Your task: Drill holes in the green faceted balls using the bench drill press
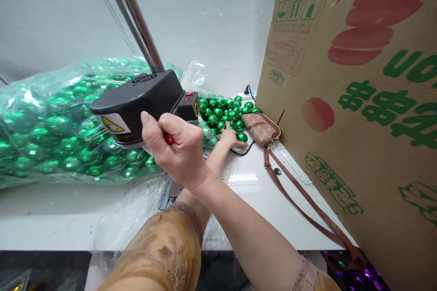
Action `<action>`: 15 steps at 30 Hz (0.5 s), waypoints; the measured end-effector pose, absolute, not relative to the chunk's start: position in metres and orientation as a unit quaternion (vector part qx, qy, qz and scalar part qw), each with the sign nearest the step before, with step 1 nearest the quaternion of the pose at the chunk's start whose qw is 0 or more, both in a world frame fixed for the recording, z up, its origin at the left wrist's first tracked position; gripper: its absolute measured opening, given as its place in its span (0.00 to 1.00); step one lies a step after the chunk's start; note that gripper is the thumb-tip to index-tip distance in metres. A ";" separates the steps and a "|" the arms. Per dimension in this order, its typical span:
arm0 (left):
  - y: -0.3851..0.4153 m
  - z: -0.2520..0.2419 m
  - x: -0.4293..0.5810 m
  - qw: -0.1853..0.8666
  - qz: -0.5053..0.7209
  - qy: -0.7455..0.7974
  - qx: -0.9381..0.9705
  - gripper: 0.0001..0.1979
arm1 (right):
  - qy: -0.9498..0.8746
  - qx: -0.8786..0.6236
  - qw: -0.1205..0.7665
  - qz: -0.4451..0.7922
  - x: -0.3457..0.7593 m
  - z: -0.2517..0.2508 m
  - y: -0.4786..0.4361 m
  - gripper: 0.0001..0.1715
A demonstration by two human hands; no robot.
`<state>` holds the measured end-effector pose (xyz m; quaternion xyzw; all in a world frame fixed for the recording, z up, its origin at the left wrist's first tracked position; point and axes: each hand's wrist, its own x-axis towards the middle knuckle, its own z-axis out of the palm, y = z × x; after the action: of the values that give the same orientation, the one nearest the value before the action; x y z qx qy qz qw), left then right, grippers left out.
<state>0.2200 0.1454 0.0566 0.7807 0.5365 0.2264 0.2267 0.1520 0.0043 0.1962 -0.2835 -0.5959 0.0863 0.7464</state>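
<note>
A red knob is gripped by the right hand, which is closed in a fist just in front of a black machine housing; behind the fist, this housing is joined to a shiny metal pole. The forearms are crossed, the left one being passed beneath the right. The left hand is stretched out beyond the right, its fingers spread at the near side of a heap of shiny green balls; whether a ball is touched cannot be told. To the left of the right hand, more such balls are enclosed in a large clear plastic bag. Just right of the left hand, a brown pouch is laid on the white surface. Farther right of both hands, the view is filled by a printed cardboard box.
</note>
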 end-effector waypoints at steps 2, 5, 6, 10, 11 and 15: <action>0.147 0.054 0.221 0.217 0.196 0.549 0.783 0.22 | -0.603 -0.293 0.737 0.088 0.152 0.196 0.003 0.29; 0.151 0.050 0.223 0.200 0.159 0.564 0.785 0.23 | -0.602 -0.296 0.736 0.089 0.152 0.197 0.003 0.28; 0.153 0.049 0.224 0.195 0.150 0.568 0.785 0.26 | -0.601 -0.295 0.737 0.088 0.152 0.196 0.003 0.28; 0.151 0.044 0.228 0.153 0.108 0.588 0.787 0.36 | -0.603 -0.282 0.742 0.080 0.151 0.195 0.005 0.26; 0.148 0.044 0.230 0.135 0.101 0.591 0.789 0.35 | -0.605 -0.283 0.740 0.079 0.151 0.195 0.005 0.25; 0.120 0.050 0.238 0.079 0.126 0.580 0.801 0.29 | -0.622 -0.311 0.715 0.072 0.152 0.195 0.006 0.26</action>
<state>0.2379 0.1201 0.0498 0.8013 0.5795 0.1258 0.0789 0.1522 0.0057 0.1949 -0.3110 -0.6221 0.0717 0.7149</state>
